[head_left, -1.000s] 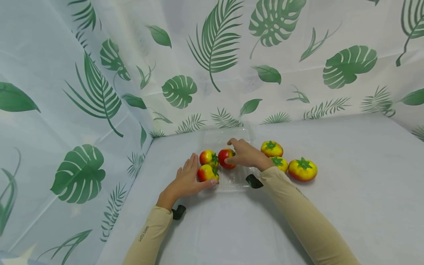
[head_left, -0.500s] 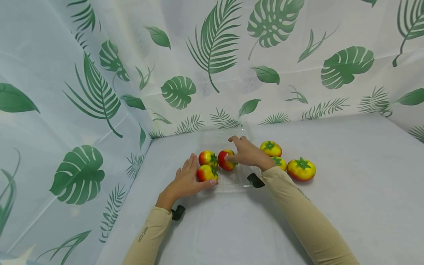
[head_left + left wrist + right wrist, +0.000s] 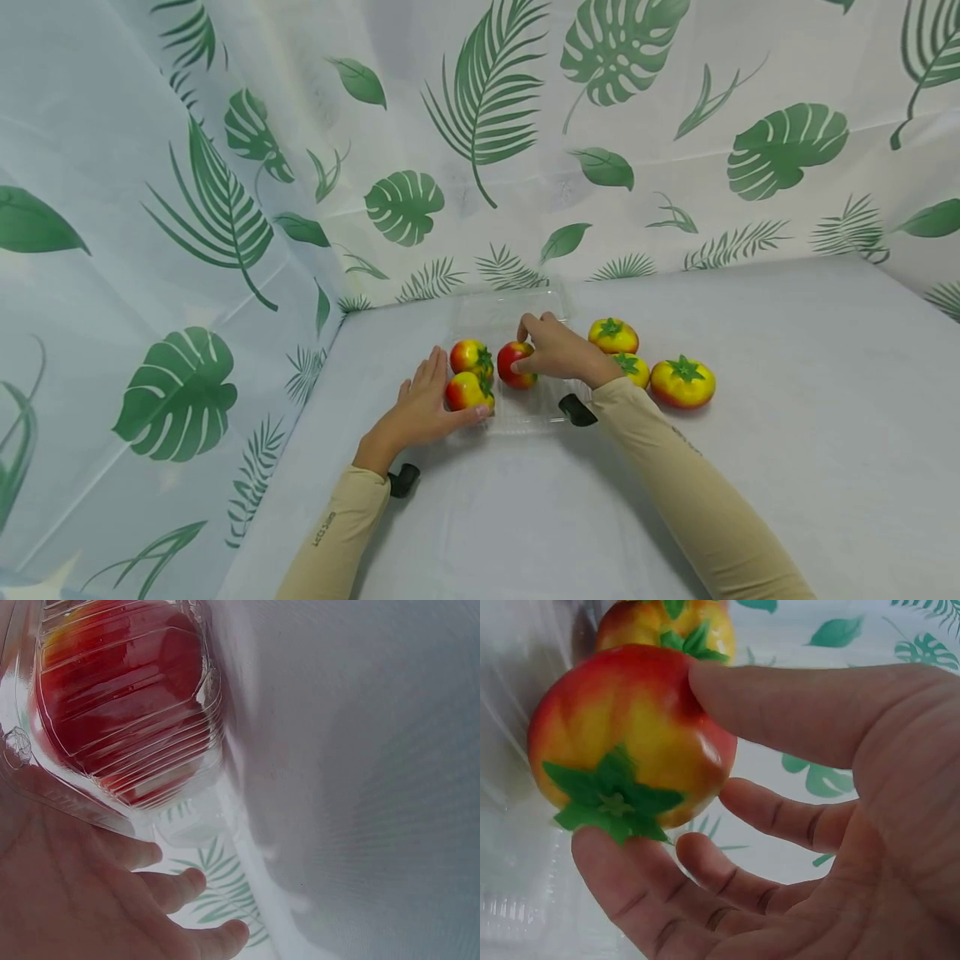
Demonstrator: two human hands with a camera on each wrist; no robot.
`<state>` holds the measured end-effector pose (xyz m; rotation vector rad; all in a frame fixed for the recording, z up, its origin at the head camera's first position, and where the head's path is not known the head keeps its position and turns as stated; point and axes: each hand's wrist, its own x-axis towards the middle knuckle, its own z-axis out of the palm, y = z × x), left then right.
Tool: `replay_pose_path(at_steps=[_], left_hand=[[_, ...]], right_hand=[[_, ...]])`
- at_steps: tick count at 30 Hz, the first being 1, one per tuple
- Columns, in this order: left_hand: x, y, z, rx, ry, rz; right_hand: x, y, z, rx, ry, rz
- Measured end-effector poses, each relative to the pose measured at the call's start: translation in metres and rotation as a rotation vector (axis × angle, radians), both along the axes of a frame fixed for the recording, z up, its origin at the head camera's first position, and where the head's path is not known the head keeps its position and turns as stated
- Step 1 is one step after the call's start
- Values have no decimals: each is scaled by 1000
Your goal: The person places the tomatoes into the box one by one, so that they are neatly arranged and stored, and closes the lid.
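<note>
In the head view, my right hand (image 3: 558, 348) grips a red-and-yellow tomato (image 3: 514, 365) over the clear plastic clamshell box (image 3: 525, 412). The right wrist view shows the thumb on that tomato's red side and curled fingertips near its green leafy top (image 3: 615, 796). My left hand (image 3: 420, 408) lies along the box's left side with straight fingers, its thumb at the front edge. Two more tomatoes, a rear one (image 3: 469, 357) and a front one (image 3: 469, 392), sit in the box's left part. Through the ribbed plastic wall, the left wrist view shows a red tomato (image 3: 127, 697).
Right of the box, three tomatoes stand on the white tabletop (image 3: 787, 467): one at the back (image 3: 613, 337), one partly behind the right forearm (image 3: 633, 371), one furthest right (image 3: 684, 385). The raised clear lid (image 3: 510, 307) leans near the leaf-patterned curtain (image 3: 660, 183).
The tomato in the right hand has turned and shifted slightly right, and the right fingers have curled closer round it. The left hand has stayed still.
</note>
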<state>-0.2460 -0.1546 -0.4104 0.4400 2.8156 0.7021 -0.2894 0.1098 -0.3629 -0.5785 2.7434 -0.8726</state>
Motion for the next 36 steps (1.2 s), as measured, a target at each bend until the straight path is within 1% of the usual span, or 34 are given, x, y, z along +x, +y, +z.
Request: replay_pose_path(at_steps=[4,10,16,18,22,28,36], left_hand=[[0,0,1,1,-1,-1],[-1,1,1,1,6,1],[-1,0,0,0,5,0],[-1,0,0,2,6,0],[-2,-1,-1,6,10,-6],[-2,-1,-2,10,17,-15],[-1,-2,-4,6,10,-5]], right_hand=[[-1,-2,-1,1,36,10],[-1,-4,0,15,49,3],[-1,-4,-3,44,16,18],[-1,-4,-4,40,-6,15],[-1,-6,-5,22,-22,10],[-2,-7,-7,12,-2,17],[-3,-9,-11,15,0,19]])
